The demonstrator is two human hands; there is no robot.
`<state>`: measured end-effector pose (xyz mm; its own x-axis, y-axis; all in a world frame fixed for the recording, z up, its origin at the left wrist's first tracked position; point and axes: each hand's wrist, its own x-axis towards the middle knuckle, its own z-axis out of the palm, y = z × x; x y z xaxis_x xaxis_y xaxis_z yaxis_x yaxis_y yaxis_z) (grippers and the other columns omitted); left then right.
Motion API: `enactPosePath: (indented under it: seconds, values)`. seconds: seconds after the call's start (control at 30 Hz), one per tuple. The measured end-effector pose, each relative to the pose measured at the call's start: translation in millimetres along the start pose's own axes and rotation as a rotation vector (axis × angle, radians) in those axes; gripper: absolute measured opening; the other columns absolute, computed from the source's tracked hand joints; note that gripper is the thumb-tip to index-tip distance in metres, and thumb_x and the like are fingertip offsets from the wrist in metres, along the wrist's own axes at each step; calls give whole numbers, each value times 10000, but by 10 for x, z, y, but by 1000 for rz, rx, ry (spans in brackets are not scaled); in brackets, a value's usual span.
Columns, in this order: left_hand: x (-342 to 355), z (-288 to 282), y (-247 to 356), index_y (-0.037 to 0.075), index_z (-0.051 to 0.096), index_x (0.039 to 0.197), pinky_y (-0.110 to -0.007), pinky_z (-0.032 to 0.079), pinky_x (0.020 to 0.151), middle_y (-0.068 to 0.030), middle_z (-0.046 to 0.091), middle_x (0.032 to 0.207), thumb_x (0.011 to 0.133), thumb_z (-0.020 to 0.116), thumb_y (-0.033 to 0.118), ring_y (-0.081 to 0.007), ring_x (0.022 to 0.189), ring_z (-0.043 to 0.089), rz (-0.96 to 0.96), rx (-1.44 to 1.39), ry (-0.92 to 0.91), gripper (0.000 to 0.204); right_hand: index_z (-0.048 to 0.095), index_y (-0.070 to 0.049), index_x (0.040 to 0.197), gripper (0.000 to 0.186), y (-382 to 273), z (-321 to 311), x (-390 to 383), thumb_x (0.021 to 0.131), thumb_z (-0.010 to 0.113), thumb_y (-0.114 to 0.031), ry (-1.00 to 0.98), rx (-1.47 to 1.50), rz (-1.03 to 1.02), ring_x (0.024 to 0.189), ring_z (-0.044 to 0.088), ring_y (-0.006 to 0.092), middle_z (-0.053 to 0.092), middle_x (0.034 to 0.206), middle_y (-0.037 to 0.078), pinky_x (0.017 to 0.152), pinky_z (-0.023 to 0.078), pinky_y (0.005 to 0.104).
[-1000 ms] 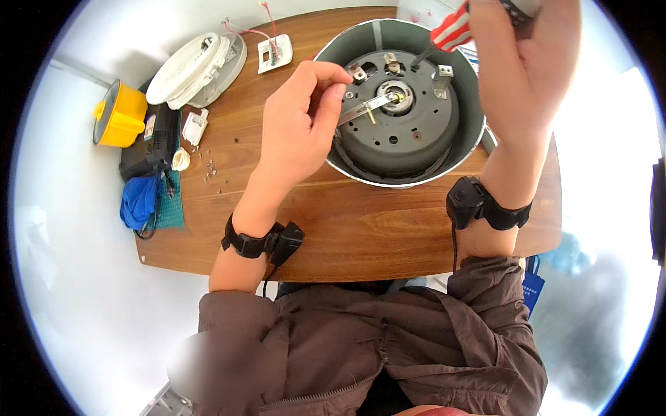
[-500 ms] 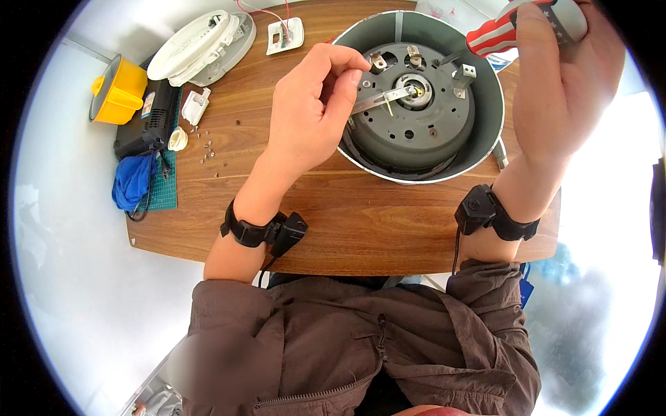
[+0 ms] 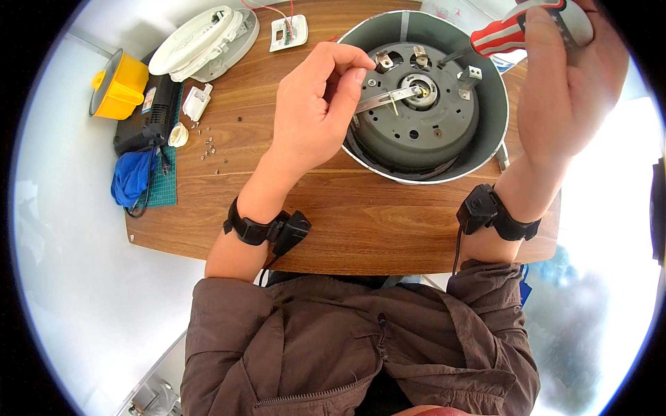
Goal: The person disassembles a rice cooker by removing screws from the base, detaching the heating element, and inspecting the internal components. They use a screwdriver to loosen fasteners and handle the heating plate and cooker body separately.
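Note:
A round grey-green metal housing (image 3: pixel 505 111) stands on the table, with a grey domed plate (image 3: pixel 395 149) inside it. My right hand (image 3: pixel 572 90) is closed around the handle of a screwdriver (image 3: pixel 501 37), red and white striped with a starred grey end. Its shaft slants down to the plate, the tip by a hole near the far side. My left hand (image 3: pixel 316 104) hangs over the housing's left rim, thumb and forefinger pinched together; whatever lies between them is hidden. A metal strip (image 3: pixel 386 101) runs from the plate's centre toward those fingertips. Small metal brackets (image 3: pixel 470 78) stand on the plate.
Several small screws (image 3: pixel 210 147) lie left on the wooden table (image 3: pixel 374 229). Beyond them are a white plastic part (image 3: pixel 197 102), a white lid (image 3: pixel 201 45), a wired white panel (image 3: pixel 288 32), a yellow container (image 3: pixel 121 87), a black case (image 3: pixel 149 121) and a blue cloth (image 3: pixel 132 179).
The scene has shifted slightly to the right in the picture. Both hands and the screwdriver keep nearly the same places relative to the housing.

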<state>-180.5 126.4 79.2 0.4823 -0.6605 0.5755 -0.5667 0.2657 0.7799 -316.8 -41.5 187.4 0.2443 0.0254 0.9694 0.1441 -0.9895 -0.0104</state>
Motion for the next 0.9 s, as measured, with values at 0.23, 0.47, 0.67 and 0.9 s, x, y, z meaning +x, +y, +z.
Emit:
enactPosePath:
  seconds: [0.23,0.47,0.67,0.9]
  values:
    - [-9,10,-36,56,665,1045,-229,405,581,28,565,729,994,622,40,-59,633,481,6,-29,15,68,456,-9,1476,611,69,-147,32,878,404,102,-99,67,-57,800,498,86,545,922,36,725,413,224]
    - [-14,7,-36,53,667,1046,-225,401,582,36,559,726,995,623,41,-54,631,472,-5,-32,19,69,452,-5,1476,598,45,30,-64,889,404,101,114,129,270,806,505,79,547,934,39,717,417,216]
    - [-13,12,-21,48,670,1040,-224,404,584,33,562,732,995,621,37,-52,635,475,-4,-44,24,68,453,-3,1474,596,14,-42,-9,889,413,100,8,-23,43,805,502,79,547,939,39,721,418,216]
    - [-16,11,-37,44,669,1036,-224,407,579,27,569,741,994,618,33,-52,634,484,9,-30,31,68,535,-43,1396,527,-104,-222,64,906,434,119,-167,-15,107,717,496,48,558,921,16,637,406,178]
